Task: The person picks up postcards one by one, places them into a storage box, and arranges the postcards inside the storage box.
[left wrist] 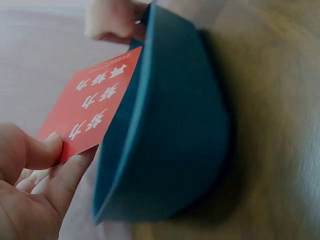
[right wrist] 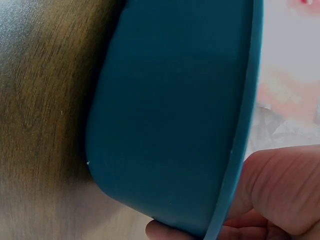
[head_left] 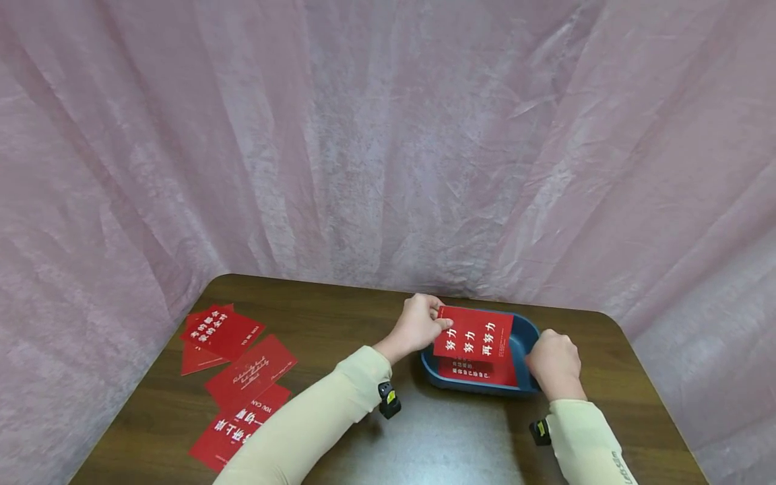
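My left hand (head_left: 419, 325) pinches a red card (head_left: 473, 333) with white Chinese characters by its left edge, thumb on the printed face. The card is held over a dark blue plastic basin (head_left: 526, 331), slightly tilted. Another red card (head_left: 485, 372) lies inside the basin, partly covered by the held one. At the basin's right end, my right hand (head_left: 554, 364) grips the rim; in the right wrist view the thumb (right wrist: 285, 185) is on the inner side and fingertips (right wrist: 167, 231) show below the outer wall.
Several red cards lie spread and overlapping at the table's left: a top group (head_left: 224, 333), a middle card (head_left: 251, 370) and a lower pair (head_left: 233, 431) partly behind the left sleeve. The wooden table (head_left: 339, 303) ends at a pink curtain (head_left: 376, 168).
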{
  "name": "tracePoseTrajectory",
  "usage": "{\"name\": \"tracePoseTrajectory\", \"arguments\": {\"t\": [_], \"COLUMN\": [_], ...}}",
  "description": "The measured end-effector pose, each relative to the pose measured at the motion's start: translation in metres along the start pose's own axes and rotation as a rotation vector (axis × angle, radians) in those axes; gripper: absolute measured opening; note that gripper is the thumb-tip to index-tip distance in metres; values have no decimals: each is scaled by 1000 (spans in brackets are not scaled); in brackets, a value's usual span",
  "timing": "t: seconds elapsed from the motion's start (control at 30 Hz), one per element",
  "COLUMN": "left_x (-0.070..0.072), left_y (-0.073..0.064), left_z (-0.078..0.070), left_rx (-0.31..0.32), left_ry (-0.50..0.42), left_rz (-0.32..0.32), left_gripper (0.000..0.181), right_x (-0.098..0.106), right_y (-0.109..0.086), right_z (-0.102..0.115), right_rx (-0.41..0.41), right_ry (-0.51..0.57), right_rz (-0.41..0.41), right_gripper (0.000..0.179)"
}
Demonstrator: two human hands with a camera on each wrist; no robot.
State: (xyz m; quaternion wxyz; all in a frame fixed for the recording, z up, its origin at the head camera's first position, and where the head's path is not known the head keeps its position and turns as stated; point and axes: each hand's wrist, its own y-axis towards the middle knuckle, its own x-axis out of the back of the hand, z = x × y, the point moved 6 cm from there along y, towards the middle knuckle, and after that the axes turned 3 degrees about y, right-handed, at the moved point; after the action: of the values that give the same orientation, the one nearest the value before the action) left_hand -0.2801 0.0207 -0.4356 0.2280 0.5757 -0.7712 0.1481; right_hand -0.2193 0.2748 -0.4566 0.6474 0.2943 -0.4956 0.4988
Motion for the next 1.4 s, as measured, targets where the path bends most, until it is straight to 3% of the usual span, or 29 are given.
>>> {"name": "tracePoseTrajectory", "arguments": {"t": [0.2, 0.47, 0.57, 0.67, 1.07, 1.2, 1.4], "left_x": [-27, -39, -42, -46, -57, -59, -65], "left_y": [-2, -6, -8, -10, -14, -16, -19], "left_z": [6, 13, 11, 9, 5, 3, 1], "left_rx": [20, 100, 109, 89, -62, -86, -60], "left_ry": [88, 249, 310, 378, 621, 694, 777], "left_rz": [2, 5, 21, 25, 0, -10, 32], "left_gripper": [16, 30, 23, 13, 14, 12, 17], "right_x": [-4, -3, -2, 0, -1, -1, 1], "right_y": [-4, -4, -4, -5, -7, -7, -7], "right_z": [2, 6, 6, 7, 6, 6, 6], "right_rx": [-11, 2, 4, 8, 2, 2, 2], "right_ry": [6, -5, -7, -3, -5, -4, -5], "right_rz": [24, 11, 5, 1, 23, 30, 36], "right_gripper": [34, 34, 32, 29, 29, 31, 33]}}
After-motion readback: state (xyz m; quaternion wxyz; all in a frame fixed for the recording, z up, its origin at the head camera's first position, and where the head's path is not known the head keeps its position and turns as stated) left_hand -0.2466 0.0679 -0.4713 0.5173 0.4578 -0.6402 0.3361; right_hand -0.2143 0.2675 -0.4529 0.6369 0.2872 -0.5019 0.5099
